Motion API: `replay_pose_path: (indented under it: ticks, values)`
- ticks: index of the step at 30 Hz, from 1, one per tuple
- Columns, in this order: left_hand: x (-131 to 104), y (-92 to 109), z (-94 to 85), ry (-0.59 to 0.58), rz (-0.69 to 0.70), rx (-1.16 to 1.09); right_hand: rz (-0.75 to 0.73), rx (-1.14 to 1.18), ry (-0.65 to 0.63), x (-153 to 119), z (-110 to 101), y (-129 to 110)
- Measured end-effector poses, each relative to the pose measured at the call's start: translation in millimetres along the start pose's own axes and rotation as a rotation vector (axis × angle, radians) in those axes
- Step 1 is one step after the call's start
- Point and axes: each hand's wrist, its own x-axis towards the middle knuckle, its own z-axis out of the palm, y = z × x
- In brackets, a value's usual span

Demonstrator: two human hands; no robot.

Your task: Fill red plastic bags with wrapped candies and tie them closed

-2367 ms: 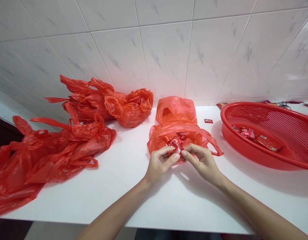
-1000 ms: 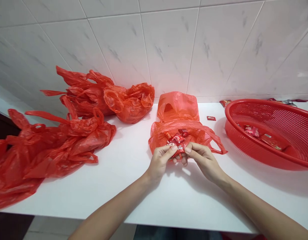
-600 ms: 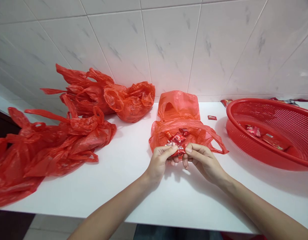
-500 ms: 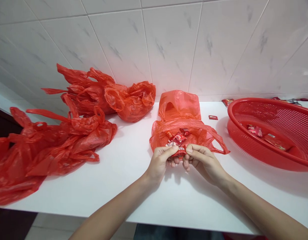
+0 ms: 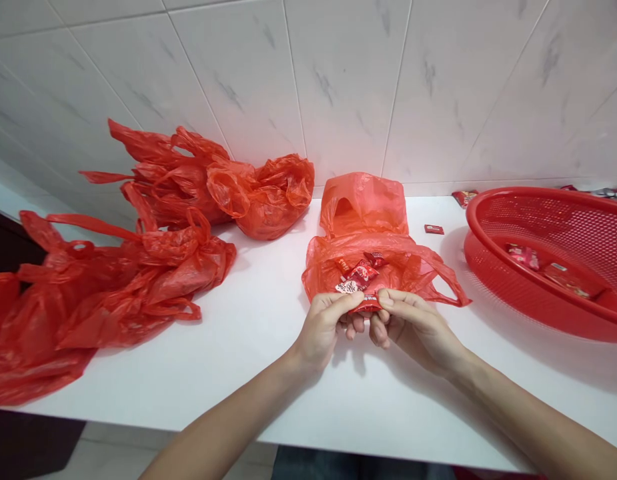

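Note:
Between my two hands is a small red candy packet (image 5: 367, 305) with pale lettering on its wrapper. My left hand (image 5: 329, 323) pinches its left end between thumb and fingers; my right hand (image 5: 413, 323) pinches the right end the same way. Just beyond my fingertips lies an open red plastic bag (image 5: 408, 257), its mouth towards me. Several wrapped candies (image 5: 363, 272) in red, orange and white show inside it. The packet's underside is hidden by my fingers.
To the right stands a red mesh basket (image 5: 493, 267) with a few packets in it. A small red packet (image 5: 433, 229) lies near the wall, and another (image 5: 463, 198) behind the basket. Several filled red bags (image 5: 168, 260) crowd the left of the white table (image 5: 228, 393).
The view has shifted slightly, so the basket sits a little further right. Both hands keep hold of the candy packet, which is now tipped a little differently.

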Motion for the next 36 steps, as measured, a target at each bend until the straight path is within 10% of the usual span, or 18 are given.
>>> replay_pose_path:
  ticks: [36]
  values:
    - [2.9,-6.7,-3.5,0.003,-0.109,-0.095,0.019,0.009,-0.006,1.6,0.2,0.6]
